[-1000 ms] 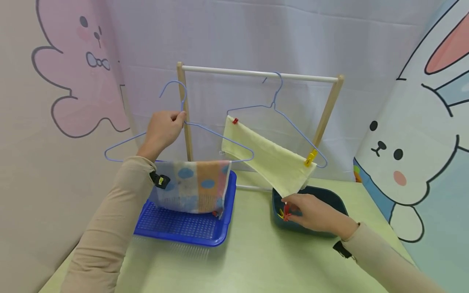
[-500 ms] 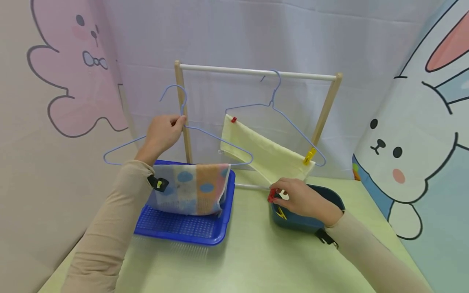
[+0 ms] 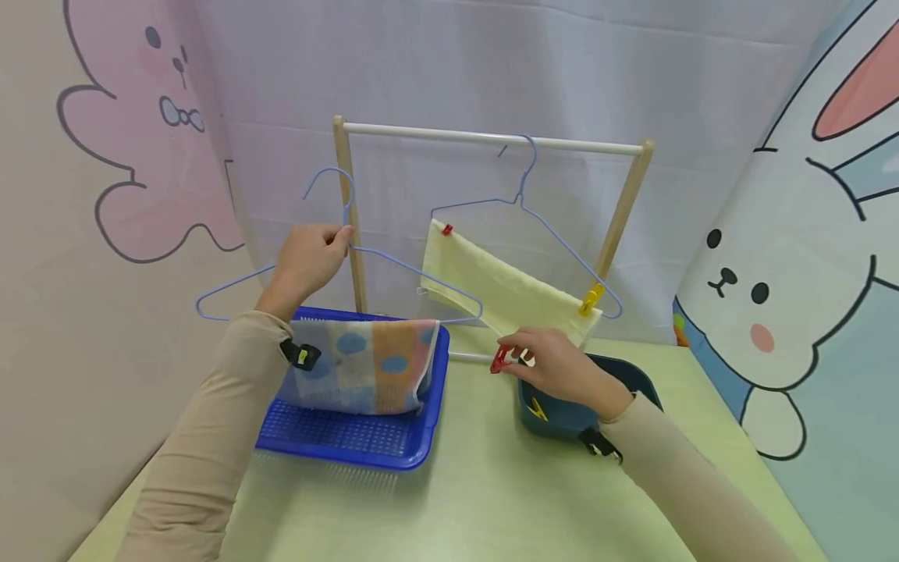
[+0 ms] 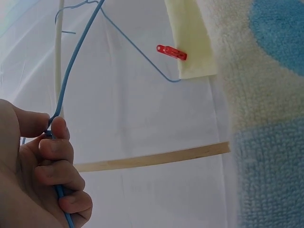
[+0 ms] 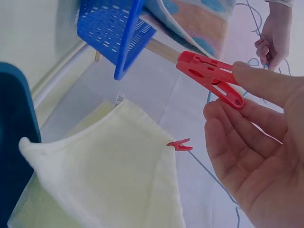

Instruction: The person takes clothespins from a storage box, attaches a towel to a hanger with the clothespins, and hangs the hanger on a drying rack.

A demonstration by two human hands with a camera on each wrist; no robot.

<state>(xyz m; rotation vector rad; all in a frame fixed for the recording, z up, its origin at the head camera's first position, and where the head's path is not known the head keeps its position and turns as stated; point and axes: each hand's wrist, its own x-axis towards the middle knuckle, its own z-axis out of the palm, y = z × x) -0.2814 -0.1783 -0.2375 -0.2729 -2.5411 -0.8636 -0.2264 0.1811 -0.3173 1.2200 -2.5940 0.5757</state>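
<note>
My left hand (image 3: 309, 261) grips a blue wire hanger (image 3: 403, 265) at the neck below its hook. Over the hanger's lower bar drapes a patterned towel (image 3: 361, 367) with blue dots and an orange stripe. Between thumb and fingertips, my right hand (image 3: 558, 367) pinches a red clothespin (image 5: 209, 78), just left of the dark green bin. Behind, a second blue hanger (image 3: 565, 242) hangs on the rack with a pale yellow cloth (image 3: 502, 285). A small red clothespin (image 4: 172, 52) and a yellow clothespin (image 3: 591, 300) fasten that cloth.
The drying rack has a white top rail (image 3: 435, 135) and wooden posts. A blue basket (image 3: 414, 453) stands below the towel. In the dark green bin (image 3: 562, 425) lies a yellow clothespin (image 3: 538, 409). A printed curtain closes off the back.
My right hand has moved up and left out of the bin area, carrying the red clothespin toward the towel. My left hand has lowered the hanger and towel slightly.
</note>
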